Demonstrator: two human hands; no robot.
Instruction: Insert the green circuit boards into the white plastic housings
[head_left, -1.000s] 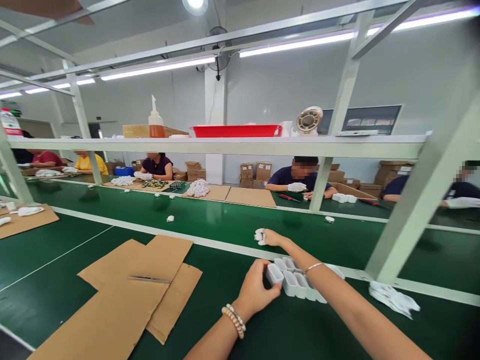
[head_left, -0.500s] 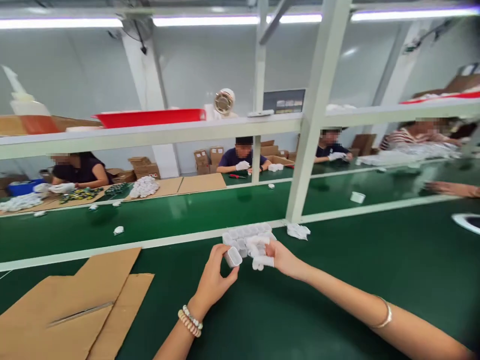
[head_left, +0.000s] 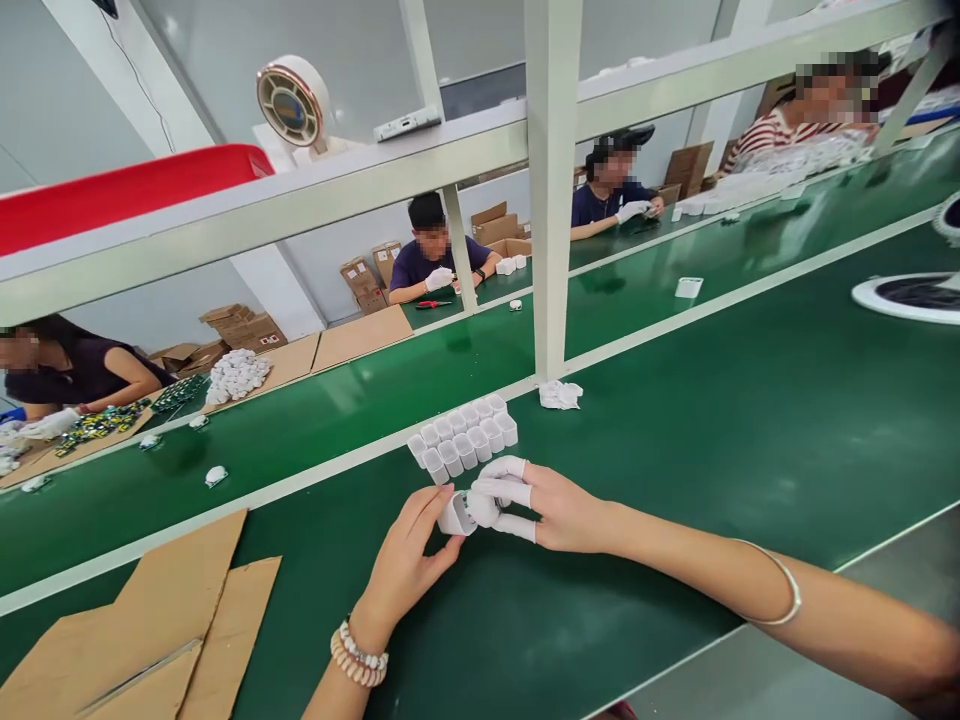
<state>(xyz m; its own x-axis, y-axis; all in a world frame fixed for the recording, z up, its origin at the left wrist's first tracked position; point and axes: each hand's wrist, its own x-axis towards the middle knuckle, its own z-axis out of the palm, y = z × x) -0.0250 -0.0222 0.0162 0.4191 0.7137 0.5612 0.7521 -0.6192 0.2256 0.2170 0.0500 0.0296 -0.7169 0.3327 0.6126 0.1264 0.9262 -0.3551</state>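
Note:
Between thumb and fingers, my left hand (head_left: 409, 550) grips a white plastic housing (head_left: 454, 516), its open end tilted toward the right. My right hand (head_left: 551, 505), with white finger cots on its fingertips, pinches a small rounded white part (head_left: 484, 508). A bit of green shows on that part's left side, right at the mouth of the housing; I cannot tell how far inside it reaches. Just beyond my hands, several white housings (head_left: 466, 450) stand in two rows, open ends up.
Flat cardboard (head_left: 172, 600) lies at left with metal tweezers (head_left: 142, 675) on it. A crumpled white glove (head_left: 561, 395) lies by the shelf post (head_left: 553, 200). Beyond the pale rail, small white parts (head_left: 216, 476) and a white housing (head_left: 688, 288) sit on the green belt (head_left: 337, 400). Co-workers sit opposite.
My right hand has come back from the belt with the white part and brought it to the housing. My left hand has lifted that housing away from the rows. The view has swung right.

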